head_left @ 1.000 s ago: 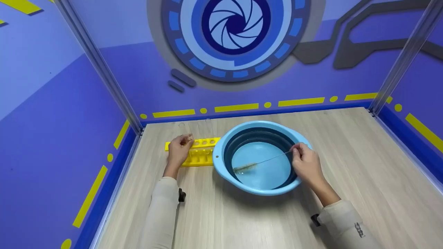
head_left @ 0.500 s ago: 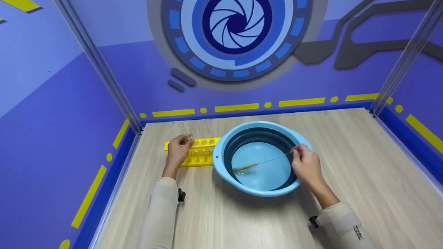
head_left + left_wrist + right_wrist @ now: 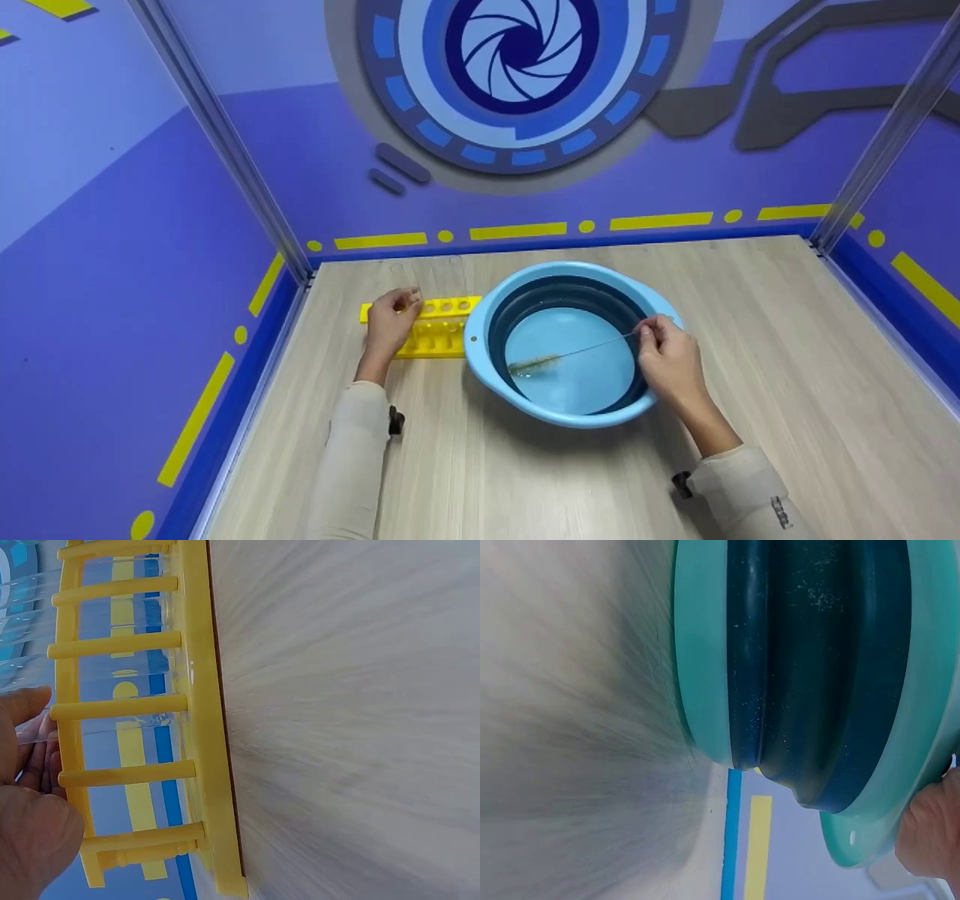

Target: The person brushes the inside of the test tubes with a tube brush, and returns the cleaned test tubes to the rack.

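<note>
My left hand (image 3: 390, 324) is at the yellow test tube rack (image 3: 429, 346), its fingertips pinching the top of a clear test tube (image 3: 34, 733) that stands in it. Other clear test tubes (image 3: 457, 276) rise from the holes to the right. Over the right rim of the blue basin (image 3: 477, 352), my right hand (image 3: 670, 358) pinches the wire handle end of a test tube brush (image 3: 534, 365). The brush slants down leftward, its bristles low inside the basin. In the right wrist view, the hand (image 3: 932, 831) shows only partly, beside the basin's rim; the brush is hidden there.
The basin stands on a light wood-grain table (image 3: 480, 480), close against the rack's right end. Blue-purple panels (image 3: 247, 187) with metal corner posts (image 3: 225, 150) enclose the table at the back and sides.
The head view has shifted slightly. Both hands, the brush, the rack and the basin keep practically the same places.
</note>
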Motion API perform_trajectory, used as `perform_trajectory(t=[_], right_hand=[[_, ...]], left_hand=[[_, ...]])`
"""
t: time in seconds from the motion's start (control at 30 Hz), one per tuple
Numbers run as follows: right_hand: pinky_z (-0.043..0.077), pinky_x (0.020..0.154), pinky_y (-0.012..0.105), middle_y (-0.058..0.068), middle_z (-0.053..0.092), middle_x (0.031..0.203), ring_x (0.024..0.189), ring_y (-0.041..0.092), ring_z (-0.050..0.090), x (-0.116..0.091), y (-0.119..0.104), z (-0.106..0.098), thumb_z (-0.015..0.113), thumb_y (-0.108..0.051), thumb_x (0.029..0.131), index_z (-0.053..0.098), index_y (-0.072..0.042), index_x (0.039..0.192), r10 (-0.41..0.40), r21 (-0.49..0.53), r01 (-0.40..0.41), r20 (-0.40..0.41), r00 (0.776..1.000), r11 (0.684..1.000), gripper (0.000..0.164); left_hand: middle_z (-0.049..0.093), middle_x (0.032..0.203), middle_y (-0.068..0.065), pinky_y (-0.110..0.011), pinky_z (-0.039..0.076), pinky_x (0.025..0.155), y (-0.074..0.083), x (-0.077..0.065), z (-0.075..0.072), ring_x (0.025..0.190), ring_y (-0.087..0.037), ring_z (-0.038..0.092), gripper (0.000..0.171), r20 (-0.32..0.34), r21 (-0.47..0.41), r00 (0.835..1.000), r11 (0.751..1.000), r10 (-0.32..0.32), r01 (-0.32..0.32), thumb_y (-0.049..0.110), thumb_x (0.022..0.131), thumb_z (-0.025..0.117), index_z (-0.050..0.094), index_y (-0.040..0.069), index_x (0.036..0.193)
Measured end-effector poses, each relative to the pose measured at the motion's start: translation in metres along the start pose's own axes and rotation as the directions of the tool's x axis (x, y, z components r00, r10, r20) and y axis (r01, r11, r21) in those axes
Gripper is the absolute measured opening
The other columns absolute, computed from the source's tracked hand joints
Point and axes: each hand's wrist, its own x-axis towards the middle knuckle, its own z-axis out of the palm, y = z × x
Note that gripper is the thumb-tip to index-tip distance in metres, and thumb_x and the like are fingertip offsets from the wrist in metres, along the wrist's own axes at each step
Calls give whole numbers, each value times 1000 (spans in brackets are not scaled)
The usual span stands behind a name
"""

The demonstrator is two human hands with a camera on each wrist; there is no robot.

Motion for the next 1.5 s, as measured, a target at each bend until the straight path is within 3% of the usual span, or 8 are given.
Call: perform_trajectory(t=[0.2,0.47,0.67,0.8,1.03,1.27,1.4,1.5], right_hand=[[47,70,20,19,73,100,85,25,60,-1,0,-4,51,-12,111,71,1,112,-8,11,9,-9,1000,1000,23],[47,71,20,20,74,102,86,26,60,0,-1,-4,51,-11,111,71,0,112,-8,18,8,13,1000,1000,23],[51,65,22,17,71,89,77,22,62,2,-1,-11,50,-14,112,69,2,115,-10,18,8,95,995,1000,25],[54,65,22,15,70,84,75,20,64,-2,-4,-25,50,-12,113,67,5,119,-20,24,16,204,979,1000,25],[51,59,24,10,70,77,68,16,62,-14,-16,-55,54,-6,109,69,7,115,-60,-77,85,284,957,993,20],[46,58,26,12,73,82,67,17,59,-23,-25,-72,58,-1,104,70,4,105,-167,-258,235,257,952,937,13],[47,58,29,13,74,83,68,17,59,-26,-26,-75,59,1,102,70,3,103,-207,-294,284,266,942,913,11],[48,59,30,10,73,79,66,15,57,-27,-24,-75,64,5,98,72,1,97,-282,-312,338,211,936,888,9]], left_hand=[[72,139,-8,-44,51,116,7,5,-1,125,-26,64,16,50,-16,998,1000,26,-26,16,102,72,75,9,115],[68,142,-12,-46,49,120,16,10,-13,134,-29,61,23,130,-61,991,998,15,-7,4,94,77,71,2,116],[68,131,-18,-49,46,118,25,14,-16,132,-35,60,58,126,-141,989,988,76,-58,8,93,82,63,11,147],[70,134,-19,-55,37,117,36,16,-20,131,-35,57,62,114,-202,984,973,139,-114,9,94,80,59,14,152],[73,127,-23,-46,38,112,58,20,-28,112,-25,59,52,140,-257,970,953,201,-160,5,94,79,66,14,144],[74,112,-15,-45,41,108,64,19,-33,107,-23,63,34,149,-169,971,972,186,-161,8,93,81,76,14,126],[69,107,-7,-47,42,106,68,18,-35,108,-24,58,20,127,-104,975,980,182,-169,13,94,81,79,15,113],[71,109,-9,-51,46,107,72,17,-36,110,-26,61,15,92,-94,974,975,208,-199,18,94,82,80,15,108]])
